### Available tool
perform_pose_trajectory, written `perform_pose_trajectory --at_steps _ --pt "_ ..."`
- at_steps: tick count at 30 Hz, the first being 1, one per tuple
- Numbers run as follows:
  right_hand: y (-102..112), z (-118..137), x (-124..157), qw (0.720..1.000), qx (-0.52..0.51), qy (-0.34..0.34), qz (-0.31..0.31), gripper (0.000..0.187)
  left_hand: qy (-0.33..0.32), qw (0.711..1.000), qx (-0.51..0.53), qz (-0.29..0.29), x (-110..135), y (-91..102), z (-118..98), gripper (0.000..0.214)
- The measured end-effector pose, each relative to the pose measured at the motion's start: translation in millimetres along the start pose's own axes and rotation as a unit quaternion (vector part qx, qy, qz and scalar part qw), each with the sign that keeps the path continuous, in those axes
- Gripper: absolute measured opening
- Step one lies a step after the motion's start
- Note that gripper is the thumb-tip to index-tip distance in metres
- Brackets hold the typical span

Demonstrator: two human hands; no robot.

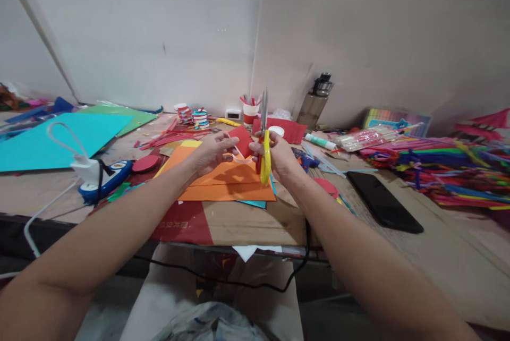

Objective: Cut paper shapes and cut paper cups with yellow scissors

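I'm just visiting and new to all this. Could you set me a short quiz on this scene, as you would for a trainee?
1. Name it: which cutting tool does the person's right grip hold, beside the small red paper in the left grip?

2. True or false: the black phone lies to the right of the orange paper.

3. Pick one: what colour is the big sheet by the left edge of the picture?
A) Red
B) Turquoise
C) White

Key: 1. Scissors, with a yellow handle. 2. True. 3. B.
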State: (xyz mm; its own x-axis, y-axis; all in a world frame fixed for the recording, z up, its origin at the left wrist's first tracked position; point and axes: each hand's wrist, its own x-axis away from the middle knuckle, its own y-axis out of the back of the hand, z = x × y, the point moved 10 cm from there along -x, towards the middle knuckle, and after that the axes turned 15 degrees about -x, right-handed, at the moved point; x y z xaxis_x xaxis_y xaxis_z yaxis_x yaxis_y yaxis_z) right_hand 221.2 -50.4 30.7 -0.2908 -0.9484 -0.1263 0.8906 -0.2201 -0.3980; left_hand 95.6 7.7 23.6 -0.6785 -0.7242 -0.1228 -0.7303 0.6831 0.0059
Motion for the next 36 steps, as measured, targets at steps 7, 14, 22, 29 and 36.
perform_pose_trajectory --at_steps 7,14,22,29,36 --pt "1 -6 2 0.999 -0.022 -0.024 -0.022 0.054 0.060 0.997 0.027 0.047 4 -16.7 12 0.037" --pt "-10 -2 8 0.995 -0.089 -0.022 0.027 0.047 0.007 0.998 0.031 0.057 4 -15.4 2 0.040" --pt "-16 -2 16 0.997 -0.063 -0.052 0.015 0.046 -0.163 0.984 -0.040 -0.051 6 7.8 -25 0.058" --pt "-28 -22 16 0.988 -0.045 -0.123 0.079 0.052 -0.244 0.963 -0.112 -0.017 18 0.3 -48 0.040" --pt "-32 -18 17 0.984 -0.076 -0.109 0.116 0.036 -0.226 0.962 -0.151 0.027 14 -6.0 -40 0.045"
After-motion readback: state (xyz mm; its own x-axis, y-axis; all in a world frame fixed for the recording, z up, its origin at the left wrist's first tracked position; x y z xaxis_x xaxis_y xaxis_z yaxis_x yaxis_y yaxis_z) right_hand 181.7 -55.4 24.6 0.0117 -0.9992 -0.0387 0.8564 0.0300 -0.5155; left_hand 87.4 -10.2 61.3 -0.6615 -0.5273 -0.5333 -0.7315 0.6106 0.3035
